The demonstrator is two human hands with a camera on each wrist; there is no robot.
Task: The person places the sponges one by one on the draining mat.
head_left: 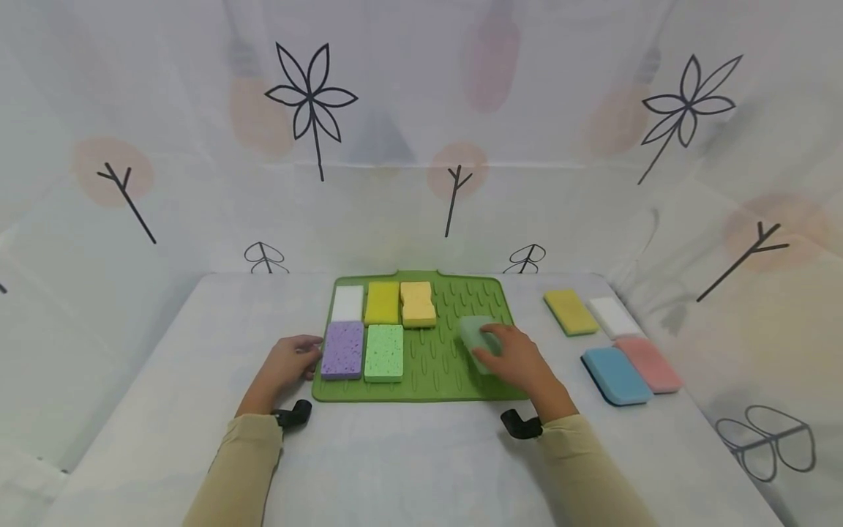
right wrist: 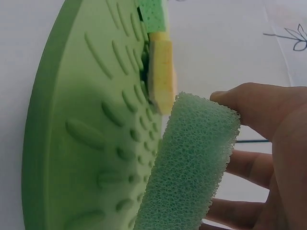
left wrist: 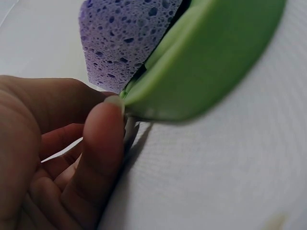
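Note:
My right hand (head_left: pixel 516 359) grips a pale green, open-mesh sponge (right wrist: pixel 192 153) by its sides, over the right part of a green ridged mat (head_left: pixel 428 377). In the right wrist view the sponge stands tilted close over the ridges. At the mat's left edge is my left hand (head_left: pixel 287 366), its thumb and index finger pinching the rim beside a purple sponge (head_left: pixel 342 350). A light green sponge (head_left: pixel 384 353) lies next to the purple one. Behind them on the mat are a white sponge (head_left: pixel 347 303), a yellow sponge (head_left: pixel 383 303) and a pale orange wavy-sided sponge (head_left: pixel 418 304).
Right of the mat, on the white tabletop (head_left: pixel 421 468), lie a yellow sponge with a green underside (head_left: pixel 570 312), a white sponge (head_left: pixel 614 317), a pink sponge (head_left: pixel 648 364) and a blue sponge (head_left: pixel 615 375). A patterned cloth (head_left: pixel 395 212) hangs behind the table.

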